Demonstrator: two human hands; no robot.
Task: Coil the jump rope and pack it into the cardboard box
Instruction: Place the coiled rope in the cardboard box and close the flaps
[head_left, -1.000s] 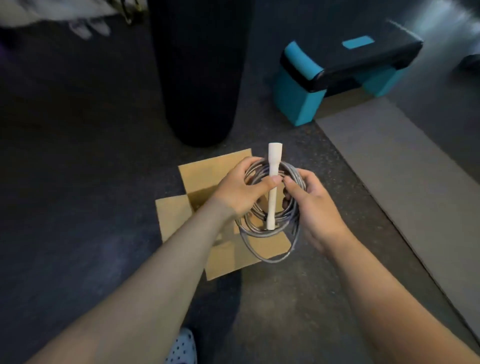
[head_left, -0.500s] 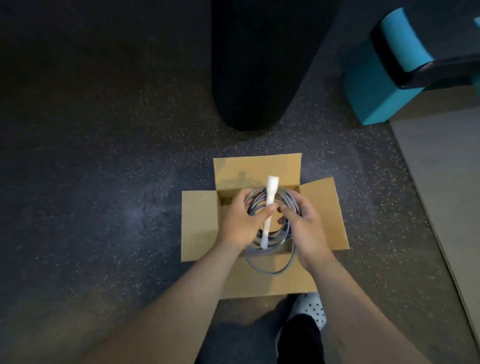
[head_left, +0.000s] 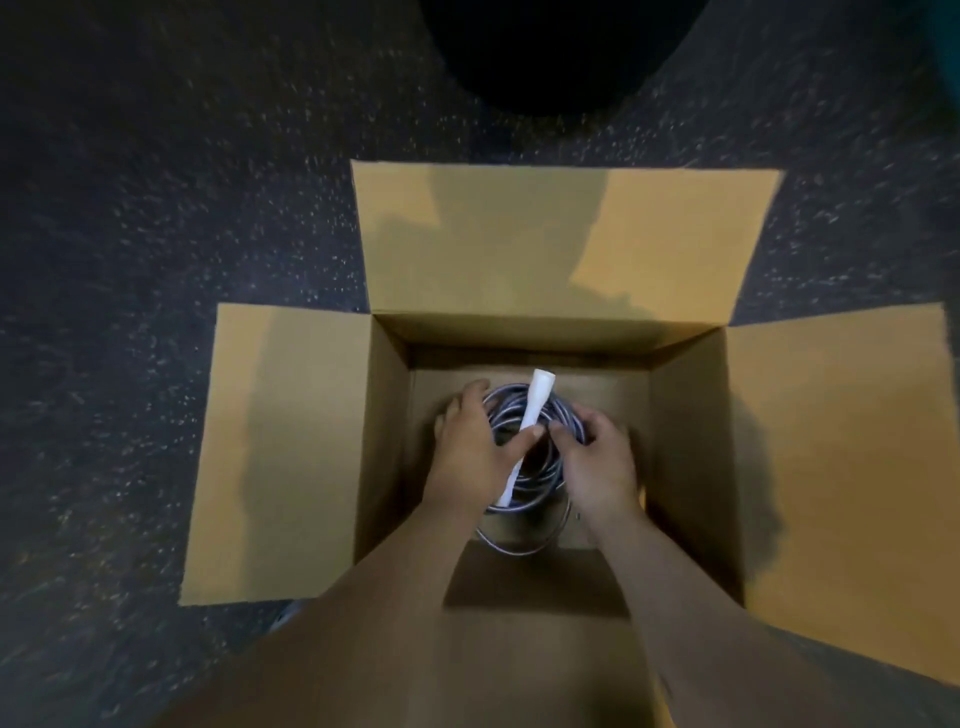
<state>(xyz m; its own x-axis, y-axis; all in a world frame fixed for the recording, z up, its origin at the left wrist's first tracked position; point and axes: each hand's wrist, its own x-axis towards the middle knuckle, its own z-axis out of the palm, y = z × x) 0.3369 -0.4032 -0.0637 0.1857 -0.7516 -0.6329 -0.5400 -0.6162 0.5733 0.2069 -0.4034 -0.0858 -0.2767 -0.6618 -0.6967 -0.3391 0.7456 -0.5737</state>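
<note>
An open cardboard box (head_left: 685, 447) stands on the dark floor, all its flaps folded outward. Both my hands reach down inside it. The grey jump rope (head_left: 540, 467) is wound into a round coil, with a white handle (head_left: 535, 410) lying across it. My left hand (head_left: 472, 452) grips the coil's left side, its thumb pressed on the handle. My right hand (head_left: 597, 462) holds the coil's right side. The coil sits low in the box, near its bottom; whether it touches the bottom I cannot tell. One loose loop hangs out toward me.
Dark speckled floor (head_left: 182, 208) surrounds the box. A large black cylindrical object (head_left: 550, 47) stands just beyond the far flap (head_left: 561, 234). My forearms cover the near side of the box.
My view has dropped much closer to the box. Both hands have carried the coiled rope from above the box down into it.
</note>
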